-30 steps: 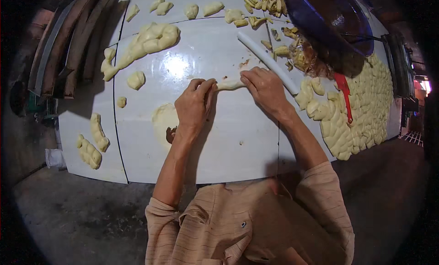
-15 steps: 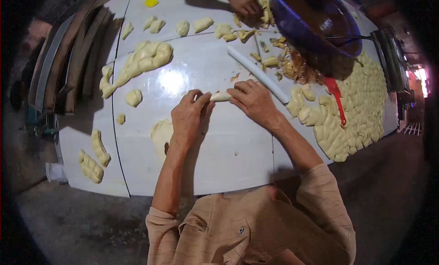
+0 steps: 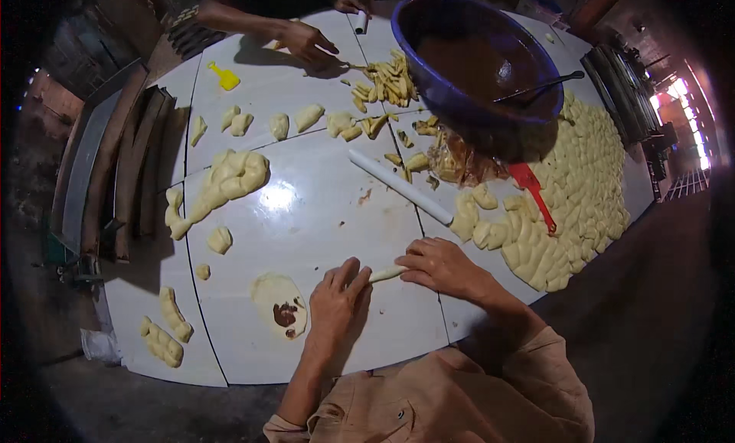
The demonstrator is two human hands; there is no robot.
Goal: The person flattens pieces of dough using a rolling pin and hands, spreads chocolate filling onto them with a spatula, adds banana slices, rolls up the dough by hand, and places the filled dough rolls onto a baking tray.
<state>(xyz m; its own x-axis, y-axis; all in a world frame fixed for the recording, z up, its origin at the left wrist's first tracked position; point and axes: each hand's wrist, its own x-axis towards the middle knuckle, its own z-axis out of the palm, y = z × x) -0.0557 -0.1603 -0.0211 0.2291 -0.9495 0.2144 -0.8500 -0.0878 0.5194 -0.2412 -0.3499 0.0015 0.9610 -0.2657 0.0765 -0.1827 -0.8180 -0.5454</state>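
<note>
A thin roll of pale dough (image 3: 388, 273) lies on the white tabletop between my hands. My left hand (image 3: 341, 296) has its fingers curled over the left end, and my right hand (image 3: 442, 268) covers the right end the same way. Both hands are closed, and the ends of the roll are hidden beneath the fingers. Beside my left wrist rests a flattened oval of dough (image 3: 268, 291) with a dark brown filling (image 3: 285, 314) smeared on it. Beyond my hands, a white rolling pin (image 3: 400, 187) lies at a slant.
Many dough pieces (image 3: 582, 190) cover the right side, with a red spatula (image 3: 536, 194) on them. A purple basin (image 3: 402, 53) of brown filling stands behind. Sliced yellow strips (image 3: 390, 83) lie near a co-worker's hand (image 3: 306, 45). Dough lumps (image 3: 230, 179) and a yellow scraper (image 3: 224, 76) sit left.
The view has tilted upward, showing more of the co-worker's arms and the filling on the flat dough. My hands have drawn nearer my body with the dough roll, which looks thinner.
</note>
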